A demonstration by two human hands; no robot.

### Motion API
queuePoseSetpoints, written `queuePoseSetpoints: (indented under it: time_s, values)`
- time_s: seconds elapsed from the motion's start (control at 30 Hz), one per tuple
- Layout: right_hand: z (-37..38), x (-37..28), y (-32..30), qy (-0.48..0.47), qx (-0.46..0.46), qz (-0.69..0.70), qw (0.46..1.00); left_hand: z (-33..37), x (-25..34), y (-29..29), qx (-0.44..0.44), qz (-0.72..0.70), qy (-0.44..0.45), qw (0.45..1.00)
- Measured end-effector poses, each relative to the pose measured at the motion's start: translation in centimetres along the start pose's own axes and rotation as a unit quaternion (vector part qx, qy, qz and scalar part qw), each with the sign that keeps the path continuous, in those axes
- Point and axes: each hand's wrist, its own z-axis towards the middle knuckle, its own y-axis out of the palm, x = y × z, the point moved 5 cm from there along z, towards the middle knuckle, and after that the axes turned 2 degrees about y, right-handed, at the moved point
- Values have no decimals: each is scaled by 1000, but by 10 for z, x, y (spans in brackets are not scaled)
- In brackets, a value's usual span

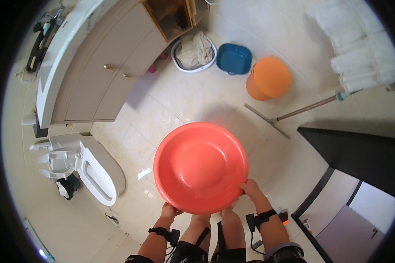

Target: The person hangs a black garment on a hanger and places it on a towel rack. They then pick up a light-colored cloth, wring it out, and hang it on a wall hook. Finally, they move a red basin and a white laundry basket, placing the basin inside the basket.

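A red basin [202, 164] is held out in front of the legs, over the tiled floor [158, 105], its hollow facing up. The left hand [171, 210] grips the near left part of the rim, its fingers closed around the edge and partly hidden by it. The right hand [249, 189] grips the rim on the right, further from the body than the left hand, its fingers also closed on the edge. Both wrists wear black straps. Left of the basin, a white scrap [144, 173] lies on the floor, and beyond that is a white toilet [98, 173] with a dark bin [69, 186] beside it. A cabinet [105, 72] with small gold handles stands at the upper left. Along the far side, in a row, are a white tub [179, 62] with pale cloth [195, 50] in it, a blue tub [234, 59] and an orange bucket [271, 79]. A squeegee [309, 107] slants across the right, below a white curtain [357, 48] and near a dark door [355, 151].
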Motion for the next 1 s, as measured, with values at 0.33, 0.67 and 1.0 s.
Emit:
queuePoseSetpoints:
  time_s: [0.33,0.67,1.0]
  values:
    - [-34,-121,66,-117,-98,-196,969,-42,64,-8,-84,-153,37,984]
    - [23,-216,87,-297,25,-345,890,-70,119,28,-72,-235,70,967]
    - [98,-273,83,-114,-119,-290,943,-37,174,65,-195,-380,49,903]
